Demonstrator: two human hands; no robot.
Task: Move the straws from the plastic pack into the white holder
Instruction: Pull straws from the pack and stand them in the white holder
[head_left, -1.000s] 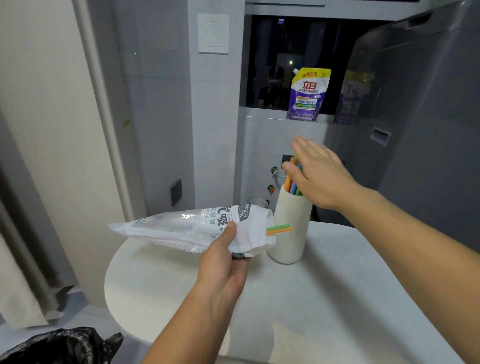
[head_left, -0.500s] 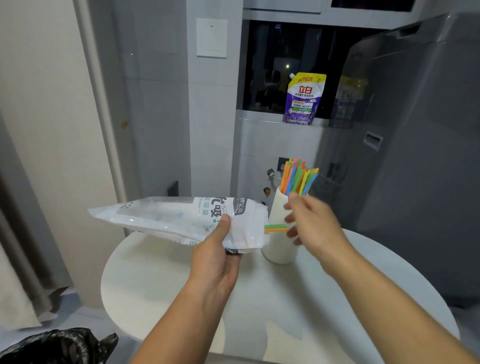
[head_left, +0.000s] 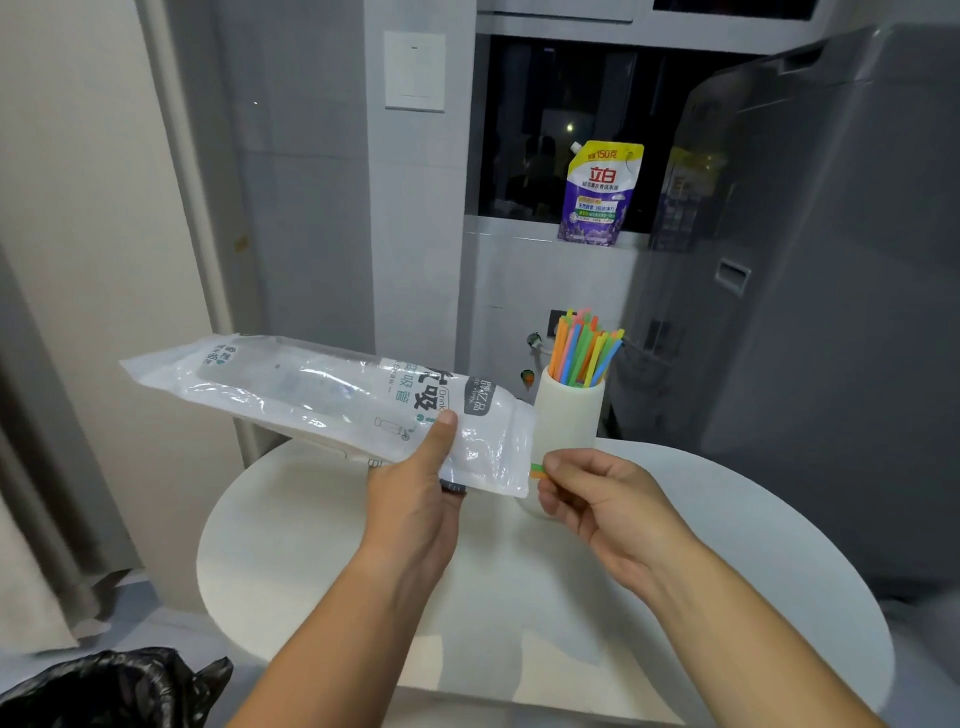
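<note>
My left hand (head_left: 415, 499) grips the clear plastic straw pack (head_left: 332, 400) near its open right end, thumb on top, and holds it level above the table. A green and an orange straw end (head_left: 537, 470) stick out of the pack's mouth. My right hand (head_left: 597, 499) pinches these straw ends between thumb and fingers. Just behind stands the white ribbed holder (head_left: 566, 415), upright, with several coloured straws (head_left: 584, 348) fanning out of its top.
The round white table (head_left: 727, 571) carries the holder. A purple detergent pouch (head_left: 600, 195) stands on the window ledge behind. A grey appliance (head_left: 831, 260) fills the right side. A black rubbish bag (head_left: 104, 691) lies at the lower left, and a curtain (head_left: 31, 519) hangs at the left.
My right hand left the straws in the holder, came down to the pack's mouth and now pinches the protruding straw ends. The pack has stayed in my left hand.
</note>
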